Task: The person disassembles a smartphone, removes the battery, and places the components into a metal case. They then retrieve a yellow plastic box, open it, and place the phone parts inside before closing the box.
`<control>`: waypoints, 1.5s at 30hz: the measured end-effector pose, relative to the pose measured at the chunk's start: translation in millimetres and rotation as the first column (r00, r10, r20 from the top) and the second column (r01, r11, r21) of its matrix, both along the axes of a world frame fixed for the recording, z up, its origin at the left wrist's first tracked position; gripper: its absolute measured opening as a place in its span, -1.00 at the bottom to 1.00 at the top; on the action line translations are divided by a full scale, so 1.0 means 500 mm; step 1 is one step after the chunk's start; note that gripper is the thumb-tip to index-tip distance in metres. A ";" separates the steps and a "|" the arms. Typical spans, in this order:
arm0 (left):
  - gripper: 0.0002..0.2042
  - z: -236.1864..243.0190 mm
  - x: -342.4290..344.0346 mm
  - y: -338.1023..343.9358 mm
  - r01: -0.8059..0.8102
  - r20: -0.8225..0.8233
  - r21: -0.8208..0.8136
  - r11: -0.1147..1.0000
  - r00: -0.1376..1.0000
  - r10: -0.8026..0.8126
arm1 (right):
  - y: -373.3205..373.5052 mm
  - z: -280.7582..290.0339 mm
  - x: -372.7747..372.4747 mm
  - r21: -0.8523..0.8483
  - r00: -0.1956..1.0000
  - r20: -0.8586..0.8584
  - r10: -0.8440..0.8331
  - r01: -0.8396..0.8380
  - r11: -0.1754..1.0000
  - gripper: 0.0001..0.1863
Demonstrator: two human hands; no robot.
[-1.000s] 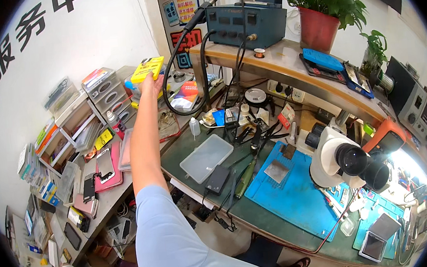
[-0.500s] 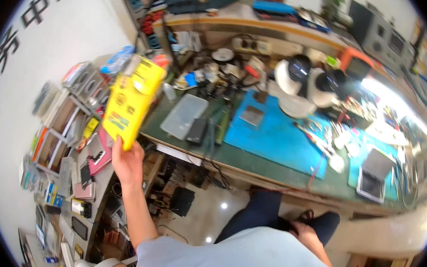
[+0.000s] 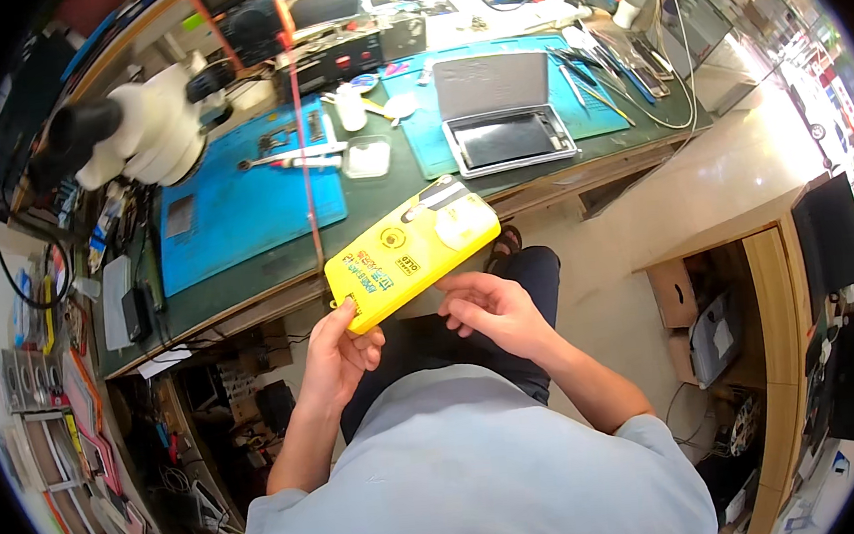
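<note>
My left hand [image 3: 337, 348] grips the lower left end of a flat yellow box [image 3: 408, 253], its thumb on the printed top face and its fingers below. The box is held tilted in front of my body, close to the bench edge. Nothing shows in my right hand [image 3: 496, 312], which hovers just below the box's right side with loosely bent fingers apart. Beyond the box, on the bench, an open grey case [image 3: 493, 86] has a dark flat screen [image 3: 505, 138] lying in its lower half.
A white microscope [image 3: 150, 123] stands over the blue mat [image 3: 243, 226] at the left. Tweezers [image 3: 310, 156], a small clear dish [image 3: 368, 157] and several thin tools [image 3: 598, 78] lie around. Wooden shelving [image 3: 774, 340] is at the right.
The yellow box has come from the left shelves to in front of my body, still in my left hand. My right hand has risen from my lap towards it. The view has swung right.
</note>
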State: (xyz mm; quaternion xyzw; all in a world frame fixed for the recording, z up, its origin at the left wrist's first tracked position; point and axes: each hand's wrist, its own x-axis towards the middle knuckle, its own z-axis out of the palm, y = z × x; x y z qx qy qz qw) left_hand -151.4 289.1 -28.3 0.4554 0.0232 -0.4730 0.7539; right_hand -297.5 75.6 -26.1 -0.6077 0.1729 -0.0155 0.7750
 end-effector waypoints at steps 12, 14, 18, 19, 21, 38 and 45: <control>-0.63 0.033 -0.051 -0.069 0.126 0.536 0.305 0.944 0.797 -0.280 | -0.165 -0.026 0.008 0.438 0.997 0.048 -0.063 0.035 0.898 -0.57; -0.53 0.019 -0.059 -0.082 0.132 0.559 0.253 0.958 0.789 -0.256 | -0.182 -0.033 -0.011 0.452 0.998 0.011 -0.067 0.055 0.890 -0.58; -0.26 -0.026 -0.083 -0.146 0.080 0.552 0.095 0.992 0.825 -0.119 | -0.226 -0.045 -0.063 0.450 0.996 -0.030 -0.084 0.088 0.889 -0.59; -0.25 -0.037 -0.089 -0.170 0.017 0.568 0.066 0.998 0.821 -0.051 | -0.238 -0.046 -0.081 0.430 0.995 -0.039 -0.089 0.097 0.898 -0.59; -0.28 -0.054 -0.107 -0.224 -0.101 0.591 -0.032 0.994 0.800 0.101 | -0.263 -0.046 -0.118 0.391 0.995 -0.026 -0.099 0.101 0.915 -0.57; -0.63 -0.029 -0.214 -0.457 0.308 0.629 -0.071 0.949 0.752 -0.197 | -0.356 -0.070 -0.209 0.005 0.917 0.084 -0.390 0.391 0.920 -0.54; -0.68 -0.024 -0.210 -0.525 0.404 0.588 -0.065 0.912 0.754 -0.292 | -0.397 -0.094 -0.234 0.091 0.856 0.010 -0.518 0.515 0.853 -0.55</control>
